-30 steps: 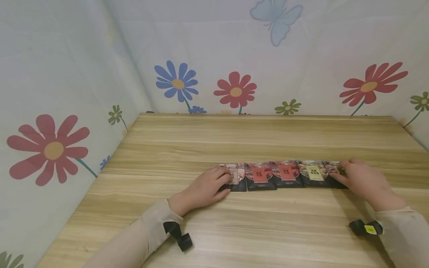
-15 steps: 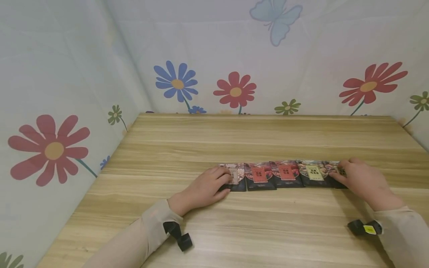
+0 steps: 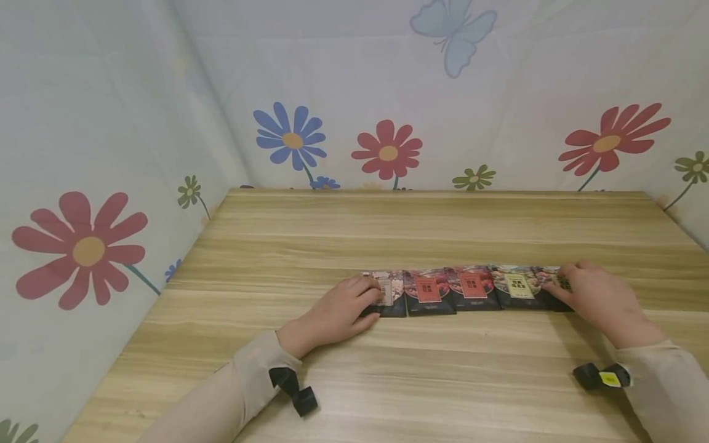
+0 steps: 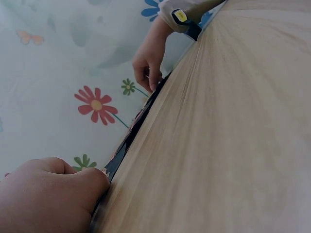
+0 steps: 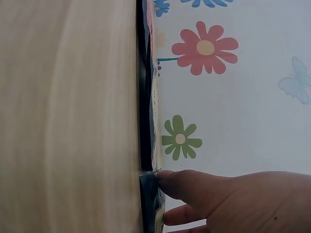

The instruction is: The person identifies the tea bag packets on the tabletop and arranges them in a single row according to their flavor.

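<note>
Several flat, dark tea sachets with printed fruit pictures lie side by side in a row on the table. My left hand (image 3: 338, 311) holds the left end, its fingers over a sachet with a pale label (image 3: 394, 294). Two sachets with red labels, one of them the left red-labelled sachet (image 3: 429, 292), lie in the middle. Beside them is a sachet with a yellow-green label (image 3: 519, 288). My right hand (image 3: 600, 301) grips the rightmost sachet (image 5: 149, 199), thumb on its near left side, and covers much of it. Edge-on in both wrist views, the row sits low against the wood.
The wood-grain table (image 3: 421, 381) reaches back to a white curtain (image 3: 498, 80) printed with flowers and a butterfly. Another curtain side stands at the left. Black wrist cameras, such as the left wrist camera (image 3: 296, 394), hang below both sleeves.
Both hands and the row of sachets stay in place. Only the head view has shifted very slightly.
</note>
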The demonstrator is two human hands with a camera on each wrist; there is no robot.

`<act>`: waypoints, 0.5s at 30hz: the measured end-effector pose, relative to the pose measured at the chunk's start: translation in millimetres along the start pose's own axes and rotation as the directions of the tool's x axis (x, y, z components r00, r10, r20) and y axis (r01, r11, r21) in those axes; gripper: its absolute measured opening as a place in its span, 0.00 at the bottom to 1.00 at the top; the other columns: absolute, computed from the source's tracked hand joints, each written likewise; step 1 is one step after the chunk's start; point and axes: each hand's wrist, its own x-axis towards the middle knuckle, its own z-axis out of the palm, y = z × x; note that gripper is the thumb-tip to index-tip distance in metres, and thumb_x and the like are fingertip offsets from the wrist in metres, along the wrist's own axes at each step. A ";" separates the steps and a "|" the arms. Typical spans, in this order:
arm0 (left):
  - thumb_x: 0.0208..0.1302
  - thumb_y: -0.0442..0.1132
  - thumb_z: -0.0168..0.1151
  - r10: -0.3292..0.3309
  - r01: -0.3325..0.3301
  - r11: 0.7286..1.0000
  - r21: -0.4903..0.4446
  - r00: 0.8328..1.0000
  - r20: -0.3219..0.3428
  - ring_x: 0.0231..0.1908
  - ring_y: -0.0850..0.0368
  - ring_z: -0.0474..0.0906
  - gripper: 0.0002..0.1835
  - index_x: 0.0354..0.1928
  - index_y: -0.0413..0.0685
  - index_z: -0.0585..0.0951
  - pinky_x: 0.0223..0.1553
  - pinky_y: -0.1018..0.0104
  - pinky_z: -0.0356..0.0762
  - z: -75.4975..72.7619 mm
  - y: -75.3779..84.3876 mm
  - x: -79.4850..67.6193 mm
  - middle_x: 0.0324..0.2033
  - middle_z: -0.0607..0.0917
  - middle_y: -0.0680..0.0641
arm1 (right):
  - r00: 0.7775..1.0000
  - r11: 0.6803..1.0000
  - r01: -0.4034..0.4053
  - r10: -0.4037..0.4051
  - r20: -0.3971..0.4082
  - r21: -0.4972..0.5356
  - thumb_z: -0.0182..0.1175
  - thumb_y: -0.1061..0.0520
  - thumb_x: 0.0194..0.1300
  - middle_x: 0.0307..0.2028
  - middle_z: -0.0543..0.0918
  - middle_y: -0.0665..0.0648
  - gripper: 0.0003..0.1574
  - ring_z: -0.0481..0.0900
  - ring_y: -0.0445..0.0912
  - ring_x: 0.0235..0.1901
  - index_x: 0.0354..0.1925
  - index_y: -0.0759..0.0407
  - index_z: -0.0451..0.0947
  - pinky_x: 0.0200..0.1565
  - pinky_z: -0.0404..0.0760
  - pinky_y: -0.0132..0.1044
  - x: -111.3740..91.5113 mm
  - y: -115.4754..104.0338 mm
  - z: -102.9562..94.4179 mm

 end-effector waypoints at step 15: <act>0.67 0.48 0.56 -0.003 0.001 0.999 0.038 0.999 0.038 0.57 0.52 0.74 0.15 0.51 0.50 0.78 0.64 0.59 0.70 5.7 -0.7 -11.6 0.53 0.78 0.48 | 0.999 0.999 0.032 -0.032 0.029 0.022 0.60 0.42 0.62 0.38 0.82 0.71 0.31 0.82 0.60 0.30 0.46 0.70 0.78 0.26 0.80 0.52 3.6 -3.4 11.5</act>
